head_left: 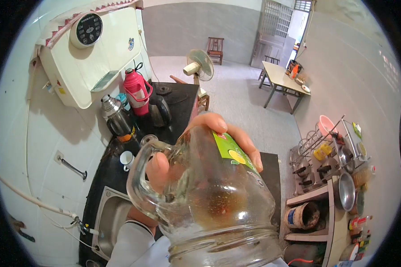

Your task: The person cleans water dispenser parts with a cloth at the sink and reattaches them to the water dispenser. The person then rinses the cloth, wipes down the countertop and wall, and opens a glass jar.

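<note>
A clear glass jar [236, 200] with a side handle and a threaded neck fills the foreground. It is tilted, its neck toward me and its base away. My left hand [213, 121] is closed around the jar from behind. Its fingers curl over the far end, and the thumb shows by the handle. A green label [229, 149] with a lemon picture is on the jar's side. Brownish tones show through the glass; I cannot tell whether anything is inside. The white-sleeved arm comes up from below, partly behind the jar. My right hand does not show.
At left, a steel sink [103, 213] is set in the black counter [176, 95]. A white mug [126, 159], a steel flask [116, 116], a pink flask [137, 91] and a dark kettle [159, 111] stand there. Shelving with a bucket [302, 216] is at right.
</note>
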Action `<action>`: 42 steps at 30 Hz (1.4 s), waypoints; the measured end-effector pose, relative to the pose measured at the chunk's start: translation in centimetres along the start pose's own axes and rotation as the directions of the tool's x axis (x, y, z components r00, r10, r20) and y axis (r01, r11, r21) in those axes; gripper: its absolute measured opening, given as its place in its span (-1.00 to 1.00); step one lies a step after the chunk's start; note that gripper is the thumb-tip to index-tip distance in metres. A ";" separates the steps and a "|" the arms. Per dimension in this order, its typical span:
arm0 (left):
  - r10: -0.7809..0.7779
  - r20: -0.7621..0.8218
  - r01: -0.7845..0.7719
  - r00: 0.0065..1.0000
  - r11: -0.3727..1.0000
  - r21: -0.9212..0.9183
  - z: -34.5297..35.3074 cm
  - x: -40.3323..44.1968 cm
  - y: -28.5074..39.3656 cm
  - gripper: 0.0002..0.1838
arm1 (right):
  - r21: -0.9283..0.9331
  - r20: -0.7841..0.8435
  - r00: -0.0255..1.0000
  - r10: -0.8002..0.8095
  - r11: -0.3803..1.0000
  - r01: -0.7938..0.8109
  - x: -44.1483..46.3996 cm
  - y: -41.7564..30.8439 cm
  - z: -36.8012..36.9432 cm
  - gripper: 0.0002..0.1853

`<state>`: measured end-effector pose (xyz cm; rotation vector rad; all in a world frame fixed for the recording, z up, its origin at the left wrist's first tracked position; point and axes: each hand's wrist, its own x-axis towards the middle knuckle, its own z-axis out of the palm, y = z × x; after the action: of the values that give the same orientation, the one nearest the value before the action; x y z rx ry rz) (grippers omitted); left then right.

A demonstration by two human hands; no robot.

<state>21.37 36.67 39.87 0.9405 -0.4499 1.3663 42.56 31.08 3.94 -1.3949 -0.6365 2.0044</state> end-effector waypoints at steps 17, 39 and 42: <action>0.046 0.095 -0.052 0.994 0.997 0.063 0.3 0.7 0.4 -0.18 | -0.028 -0.048 0.999 0.002 1.000 -0.004 0.3 0.0 0.2 -0.78; 0.196 0.422 -0.251 0.885 0.965 0.077 1.3 2.9 2.8 -0.25 | 0.008 -0.040 0.999 -0.023 1.000 0.023 0.4 -0.3 0.7 -0.81; 0.190 0.435 -0.251 0.880 0.964 0.087 1.3 3.4 2.7 -0.25 | -0.028 0.029 0.997 -0.078 0.997 0.078 1.7 0.9 -0.2 -0.81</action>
<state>19.78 37.55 43.98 1.3465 -0.8208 1.4101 42.16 31.67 2.13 -1.3405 -0.7236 1.9633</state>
